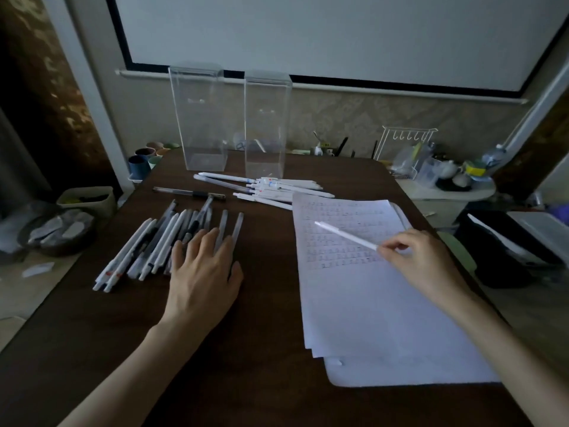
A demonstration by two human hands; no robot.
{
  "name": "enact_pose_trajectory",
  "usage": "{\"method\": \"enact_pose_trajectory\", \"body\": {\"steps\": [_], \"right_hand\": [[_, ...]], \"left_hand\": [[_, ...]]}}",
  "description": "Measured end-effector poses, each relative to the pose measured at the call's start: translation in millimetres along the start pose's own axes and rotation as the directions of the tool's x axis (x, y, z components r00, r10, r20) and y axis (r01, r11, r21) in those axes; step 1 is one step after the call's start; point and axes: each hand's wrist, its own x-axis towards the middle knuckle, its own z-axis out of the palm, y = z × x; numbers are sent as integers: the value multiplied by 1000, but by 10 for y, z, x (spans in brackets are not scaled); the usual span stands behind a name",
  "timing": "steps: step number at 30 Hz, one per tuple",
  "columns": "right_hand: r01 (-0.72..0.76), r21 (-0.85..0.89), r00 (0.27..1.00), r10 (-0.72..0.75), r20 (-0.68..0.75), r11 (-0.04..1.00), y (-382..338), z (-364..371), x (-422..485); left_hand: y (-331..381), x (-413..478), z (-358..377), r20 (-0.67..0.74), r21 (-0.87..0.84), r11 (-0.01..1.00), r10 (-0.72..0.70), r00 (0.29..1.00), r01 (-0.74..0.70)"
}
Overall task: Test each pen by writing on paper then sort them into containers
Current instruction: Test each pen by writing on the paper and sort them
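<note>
Paper (369, 303) (scribbled) lies beside pens (160, 241); clear containers (234, 118) stand behind.

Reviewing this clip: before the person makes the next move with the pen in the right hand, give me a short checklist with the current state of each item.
1. Pen held: ok. The right hand pinches a white pen at one end.
2. Pen over paper: ok. It lies across the paper, above the rows of marks.
3. Writing tip on the sheet: cannot tell; which end is the tip is unclear.
4. Room left to write: ok. The lower half of the sheet is blank.
5. Containers ready: ok. Both clear containers stand upright and look empty.
6. Left hand free: ok. It rests open on the near pile of pens, gripping none.
</note>
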Motion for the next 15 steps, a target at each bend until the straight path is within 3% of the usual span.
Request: {"method": "enact_pose_trajectory", "body": {"steps": [3, 5, 9, 12, 15], "right_hand": [[-67, 11, 985, 65, 158, 998, 268, -167, -105], [-60, 34, 983, 53, 179, 998, 319, -203, -79], [66, 29, 983, -70, 167, 997, 167, -16, 104], [177, -21, 960, -168, 222, 984, 79, 188, 193], [240, -61, 965, -231, 122, 969, 137, 241, 170]], "left_hand": [[175, 4, -5, -148, -80, 970, 216, 965, -229], [409, 5, -39, -127, -136, 889, 422, 898, -437], [910, 39, -7, 60, -228, 642, 760, 647, -732], [1110, 79, 160, 122, -292, 527, 849, 515, -798], [1127, 93, 274, 143, -385, 532, 842, 521, -754]]}}
